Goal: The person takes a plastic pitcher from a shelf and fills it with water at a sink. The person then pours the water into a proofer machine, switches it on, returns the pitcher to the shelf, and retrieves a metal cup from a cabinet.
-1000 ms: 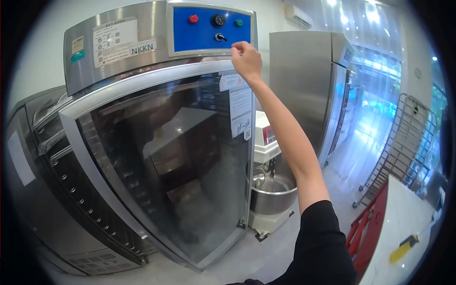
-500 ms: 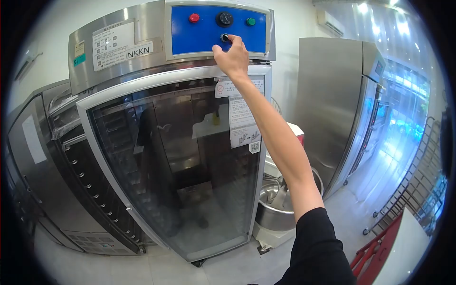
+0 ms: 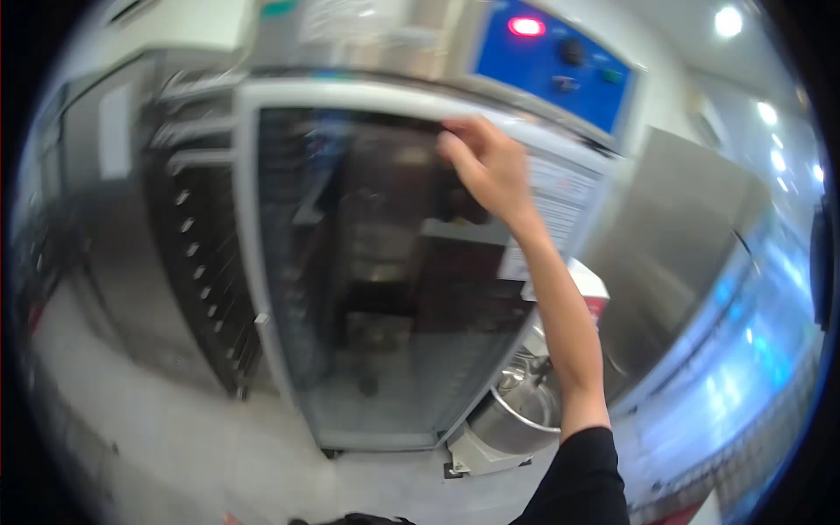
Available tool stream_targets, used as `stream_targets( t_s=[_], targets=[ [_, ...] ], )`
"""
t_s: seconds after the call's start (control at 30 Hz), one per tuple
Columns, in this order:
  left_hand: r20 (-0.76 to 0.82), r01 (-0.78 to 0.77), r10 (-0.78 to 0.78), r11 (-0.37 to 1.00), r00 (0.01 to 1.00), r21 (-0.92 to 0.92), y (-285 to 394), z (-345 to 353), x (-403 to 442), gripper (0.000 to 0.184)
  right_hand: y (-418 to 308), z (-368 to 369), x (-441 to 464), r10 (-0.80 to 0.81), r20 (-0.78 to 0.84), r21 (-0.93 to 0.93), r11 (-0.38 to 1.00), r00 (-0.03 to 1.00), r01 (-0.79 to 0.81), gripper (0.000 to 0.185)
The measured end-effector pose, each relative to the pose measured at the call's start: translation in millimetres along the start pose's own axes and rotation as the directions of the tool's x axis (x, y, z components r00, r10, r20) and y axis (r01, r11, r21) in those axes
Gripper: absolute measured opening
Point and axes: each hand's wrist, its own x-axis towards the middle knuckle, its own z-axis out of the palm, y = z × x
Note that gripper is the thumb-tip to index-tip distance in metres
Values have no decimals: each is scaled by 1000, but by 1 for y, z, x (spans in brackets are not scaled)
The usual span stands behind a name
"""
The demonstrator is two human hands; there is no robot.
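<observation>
My right hand (image 3: 492, 166) is in front of the upper glass door (image 3: 376, 262) of a tall steel cabinet, below its blue control panel (image 3: 542, 66). Its fingers are loosely bent, the thumb a little apart, and nothing shows between them. A red lamp (image 3: 527, 26) glows on the panel. Beside it are a black dial (image 3: 572, 51), a small switch (image 3: 564, 84) and a green button (image 3: 612, 76). At the bottom edge, a small skin-coloured patch (image 3: 230, 519) looks like part of my left hand; its fingers cannot be made out.
A mixer with a steel bowl (image 3: 516, 420) stands right of the cabinet, near a tall steel unit (image 3: 678, 254). Dark racks (image 3: 201, 254) and another steel unit (image 3: 131, 245) are at the left. A red and white edge shows at the lower right.
My right hand has left the panel switch and moved down in front of the door. The red lamp is now lit. The view has turned and tilted, shifting the panel rightward.
</observation>
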Motion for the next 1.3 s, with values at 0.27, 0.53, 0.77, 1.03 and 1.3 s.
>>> stream_targets(
  t_s=[0.27,0.53,0.77,1.03,1.3],
  targets=[
    [-367,73,98,902,925,426,16,-18,33,60,-96,218,-309,322,758,165,747,567,-644,21],
    [-354,4,47,990,934,142,64,-86,125,51,-177,358,-707,-31,745,-579,465,-666,-670,28],
    [-153,27,-46,992,987,-122,295,-131,149,51,-273,501,-631,253,849,-458,791,-464,-406,27],
    [-160,-408,386,902,909,-141,424,-154,305,35,-295,735,-578,211,932,-361,605,-294,-710,29],
    [-374,-398,290,882,881,-253,573,-184,457,33,-348,1005,-451,207,605,-580,776,-769,-248,25]
  ],
)
